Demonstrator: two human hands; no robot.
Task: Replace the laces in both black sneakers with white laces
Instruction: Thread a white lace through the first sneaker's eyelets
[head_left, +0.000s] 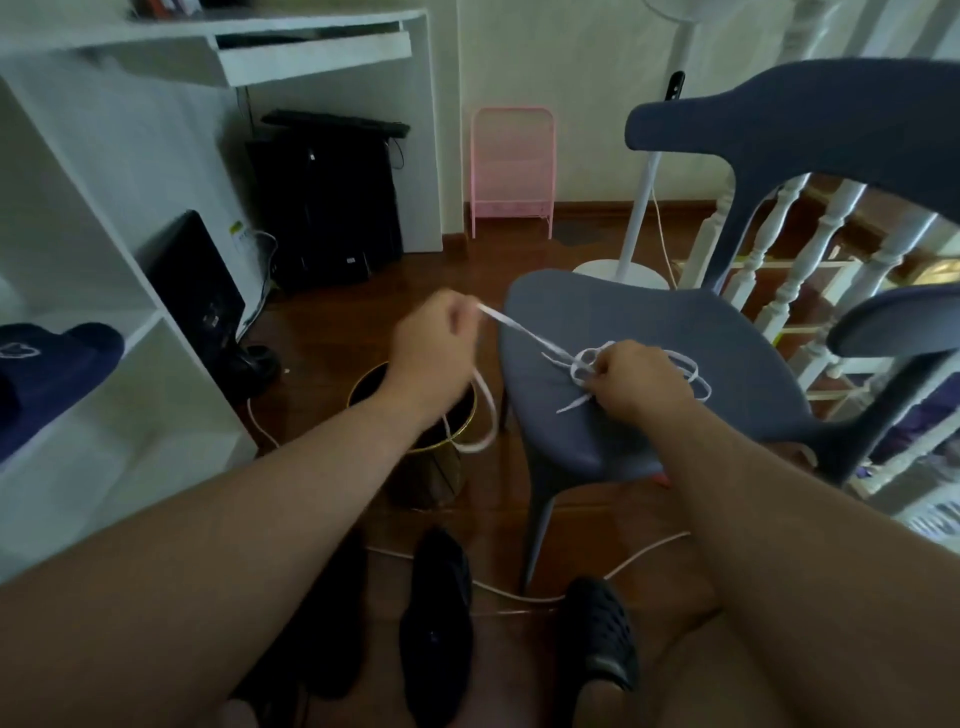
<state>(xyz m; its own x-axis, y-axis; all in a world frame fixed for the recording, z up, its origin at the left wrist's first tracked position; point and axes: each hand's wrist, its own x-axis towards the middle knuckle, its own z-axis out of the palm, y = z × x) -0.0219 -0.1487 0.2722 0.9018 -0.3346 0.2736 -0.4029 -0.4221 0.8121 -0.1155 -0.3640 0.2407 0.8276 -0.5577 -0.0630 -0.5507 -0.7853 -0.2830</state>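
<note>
- Far left, a white shelf (156, 312) carries a dark blue slipper (57, 364), with a black monitor (197, 291) leaning just beside it.
- Under the white desk (311, 47) stands a black computer tower (327, 208).
- Left hand (431, 343) is up and curled tight, pinching one end of a white lace (514, 327); that strand runs taut to the right while a loop of it droops below the wrist.
- Beneath that hand, a gold-rimmed bin (447, 447) sits on the wooden floor (337, 353).
- Down low, two black sneakers (439, 623) lie on the floor between the forearms, one largely hidden under the left arm, with a pale cord (519, 597) running past them.
- A pink rack (511, 171) stands against the back wall.
- Right hand (639, 379) presses down on the grey chair (649, 322) seat, fingers curled on the tangled bundle of lace.
- Hands are well apart, joined by the stretched strand.
- A white fan stand (644, 208) and white balusters (800, 244) are behind the chair.
</note>
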